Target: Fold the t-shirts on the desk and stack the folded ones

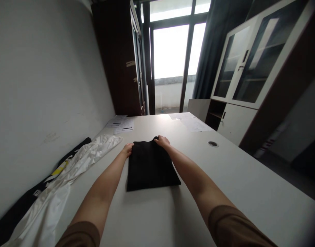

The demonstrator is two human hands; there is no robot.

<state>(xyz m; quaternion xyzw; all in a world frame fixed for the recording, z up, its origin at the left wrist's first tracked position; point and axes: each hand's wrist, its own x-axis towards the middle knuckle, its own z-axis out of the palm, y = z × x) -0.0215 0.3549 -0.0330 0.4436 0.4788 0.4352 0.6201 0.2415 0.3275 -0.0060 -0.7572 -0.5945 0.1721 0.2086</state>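
Observation:
A black folded cloth (pixel 151 168), perhaps a garment, lies as a neat rectangle on the white table (pixel 152 218). My left hand (pixel 127 149) grips its far left corner, fingers closed on the edge. At the far right corner my right hand (pixel 162 141) pinches the fabric, and a bit of it is raised there. The near edge of the cloth rests toward me, between my forearms. What kind of garment it is cannot be made out.
White cloth (pixel 82 159) and dark clothing (pixel 21 207) lie along the wall at the left. Papers (pixel 124 124) sit at the far left, more sheets (pixel 195 123) at the far right. A round cable hole (pixel 213 144) is in the tabletop. Cabinets (pixel 236 68) stand beyond.

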